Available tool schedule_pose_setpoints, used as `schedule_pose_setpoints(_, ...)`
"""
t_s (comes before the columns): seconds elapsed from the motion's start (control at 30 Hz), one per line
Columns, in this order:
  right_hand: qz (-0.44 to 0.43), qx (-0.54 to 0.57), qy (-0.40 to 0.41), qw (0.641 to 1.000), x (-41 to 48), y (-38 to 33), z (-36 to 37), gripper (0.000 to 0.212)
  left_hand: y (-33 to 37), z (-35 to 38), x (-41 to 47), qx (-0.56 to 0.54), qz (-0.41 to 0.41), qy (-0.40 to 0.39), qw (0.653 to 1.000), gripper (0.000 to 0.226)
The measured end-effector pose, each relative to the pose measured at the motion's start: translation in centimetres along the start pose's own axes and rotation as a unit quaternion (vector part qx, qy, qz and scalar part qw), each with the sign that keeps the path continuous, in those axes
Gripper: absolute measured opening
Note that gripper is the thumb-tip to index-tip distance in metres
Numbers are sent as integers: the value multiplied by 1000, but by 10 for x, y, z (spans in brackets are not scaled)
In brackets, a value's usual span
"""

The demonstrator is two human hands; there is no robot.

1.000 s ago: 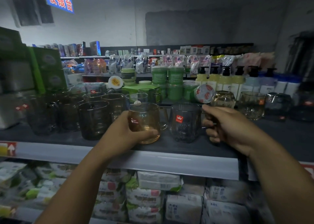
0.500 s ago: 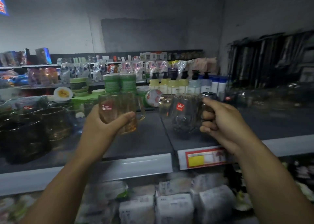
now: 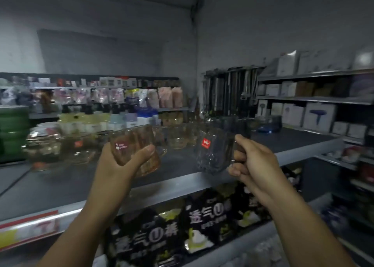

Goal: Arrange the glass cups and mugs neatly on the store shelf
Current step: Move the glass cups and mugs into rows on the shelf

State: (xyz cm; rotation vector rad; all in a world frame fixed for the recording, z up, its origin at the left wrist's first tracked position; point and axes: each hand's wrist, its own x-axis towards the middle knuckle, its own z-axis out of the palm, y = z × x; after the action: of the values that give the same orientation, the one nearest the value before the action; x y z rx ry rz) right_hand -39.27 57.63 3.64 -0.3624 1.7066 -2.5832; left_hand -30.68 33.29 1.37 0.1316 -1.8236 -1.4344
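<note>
A single wide-angle camera rides on the person's head, looking forward and a little down over the grey shelf (image 3: 178, 167) toward the room's far corner. It sits close: both forearms rise from the bottom edge, and the left hand (image 3: 119, 165) with its amber mug (image 3: 139, 143) and the right hand (image 3: 259, 165) with its clear mug (image 3: 212, 155) fill mid-frame, held out before the lens.

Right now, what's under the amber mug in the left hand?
Bare grey shelf top; the left hand holds the amber mug above it. The hand and wrist hide part of the shelf below.
</note>
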Motion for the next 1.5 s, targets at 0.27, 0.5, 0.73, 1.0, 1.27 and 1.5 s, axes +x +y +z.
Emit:
schedule_pose_setpoints(0.27,-13,-19,72,997,61,-32,-145,40,-4,191,13,-41,-10,-77,996,84)
schedule_pose_setpoints(0.5,-41,-39,111,992,148,-48,-236,27,-12,326,35,-54,2,-114,992,76)
schedule_pose_setpoints(0.73,-39,-48,98,993,244,-64,-291,35,-25,403,64,-37,-18,-44,998,78)
schedule_pose_setpoints(1.0,5,-40,41,998,341,-60,-349,32,-34,484,81,34,-41,9,999,71)
schedule_pose_setpoints(1.27,37,-76,-73,994,416,-79,-419,28,-29,575,84,88,-41,40,995,77)
schedule_pose_setpoints(1.5,68,-111,-144,981,471,-82,-456,15,-40,614,105,153,-73,23,985,97)
